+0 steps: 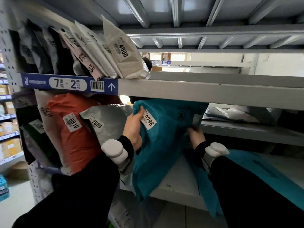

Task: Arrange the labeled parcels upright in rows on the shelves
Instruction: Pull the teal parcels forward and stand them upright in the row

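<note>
On the lower shelf point(181, 171) an orange parcel point(77, 137) (tagged 8810) stands beside a grey parcel point(108, 119) tagged 7806. The left hand point(134, 127) pinches the teal parcel point(162, 139), tagged 9798, at its upper left edge. The right hand point(196, 135) seems to grip its right side, fingers partly hidden.

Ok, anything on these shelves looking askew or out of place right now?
Yes. On the upper shelf, the row ending in parcel 4606 leans hard left rather than standing upright. Further back on the right, grey parcels lie flat on a shelf. The teal parcel 9798, held by the left hand and right hand, isn't placed yet.
</note>
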